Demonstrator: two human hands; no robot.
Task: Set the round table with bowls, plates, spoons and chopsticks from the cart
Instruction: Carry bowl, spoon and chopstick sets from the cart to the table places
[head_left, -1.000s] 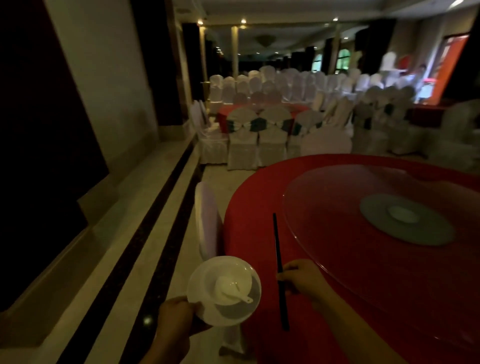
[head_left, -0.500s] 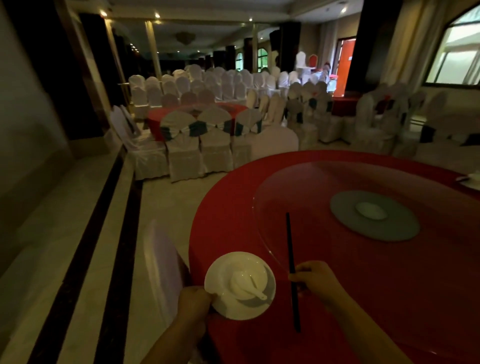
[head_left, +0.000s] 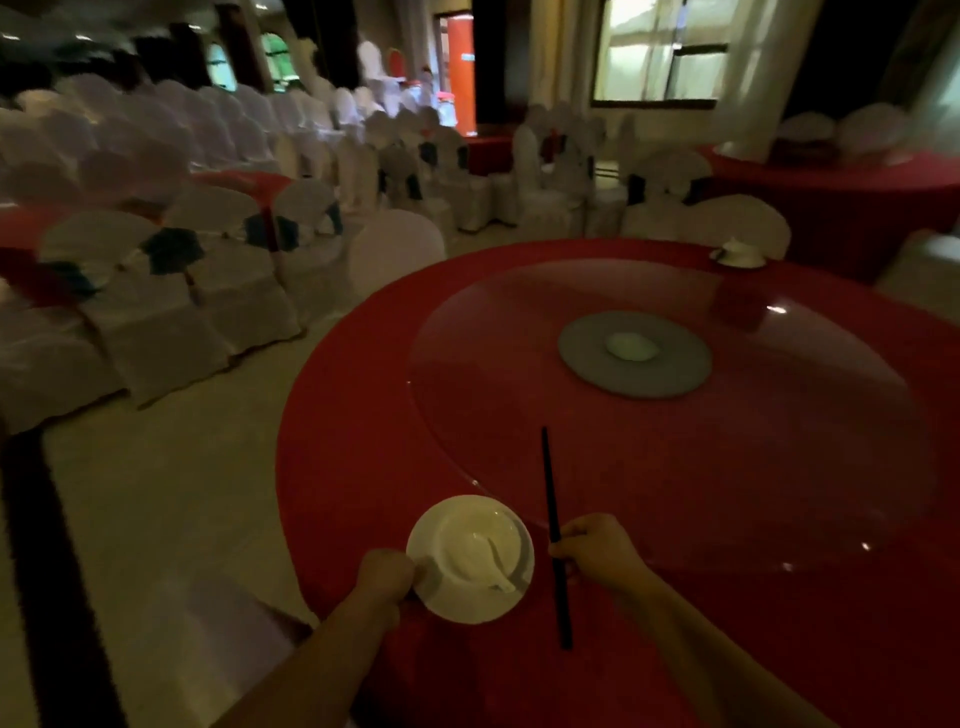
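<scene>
My left hand (head_left: 385, 574) grips the left rim of a white plate (head_left: 441, 597) over the near edge of the round red table (head_left: 363, 415). On the plate sits a white bowl (head_left: 480, 540) with a white spoon (head_left: 496, 566) inside. Just right of the plate, my right hand (head_left: 597, 548) is closed around dark chopsticks (head_left: 555, 535), which point away across the table. A glass turntable (head_left: 779, 441) covers the table's middle. At the table's far right edge stands another white bowl on a plate (head_left: 740, 253).
White-covered chairs (head_left: 218, 249) stand in rows to the left and behind the table. One covered chair (head_left: 228, 618) is close at my lower left. Another red table (head_left: 841, 187) is at the far right. Pale floor lies left of the table.
The view has swung right along the table. The plate with bowl and spoon has come from beside the table edge to over the red cloth. My right hand still holds the chopsticks.
</scene>
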